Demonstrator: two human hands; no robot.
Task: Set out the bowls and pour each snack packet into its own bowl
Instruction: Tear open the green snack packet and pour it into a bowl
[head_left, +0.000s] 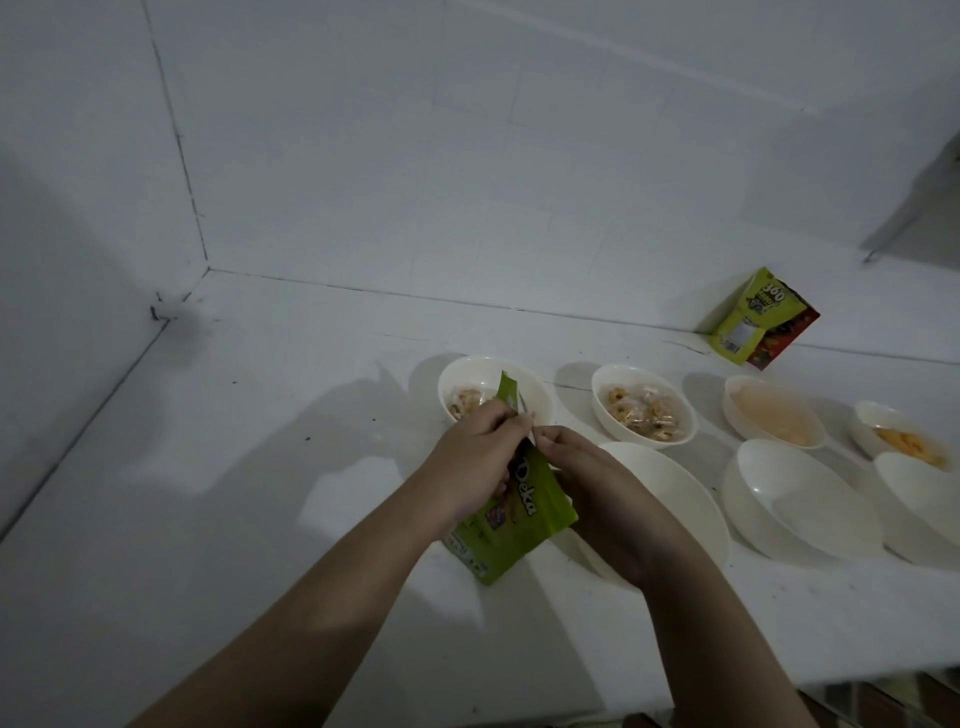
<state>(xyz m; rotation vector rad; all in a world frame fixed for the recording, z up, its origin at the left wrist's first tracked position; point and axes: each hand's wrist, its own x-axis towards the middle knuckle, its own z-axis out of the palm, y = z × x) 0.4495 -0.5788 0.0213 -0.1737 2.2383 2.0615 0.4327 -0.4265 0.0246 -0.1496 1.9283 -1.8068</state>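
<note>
Both hands grip a green snack packet (511, 525) held upright above the white counter. My left hand (475, 460) pinches its top edge on the left, and my right hand (592, 486) pinches the top on the right. Behind the packet a white bowl (535, 387) holds wrapped snacks. To its right a second bowl (641, 374) also holds wrapped snacks. Farther right, one bowl (748, 387) has pale contents and another (878, 413) has orange snack. Three empty bowls lie in the near row: one (680, 488) under my right hand, one (800, 499) beside it, one (919, 488) at the right edge.
A green and red packet (758, 319) leans against the tiled back wall (467, 156) at the right. The white counter (234, 467) meets walls at the back and left. Its front edge (857, 670) runs along the bottom right.
</note>
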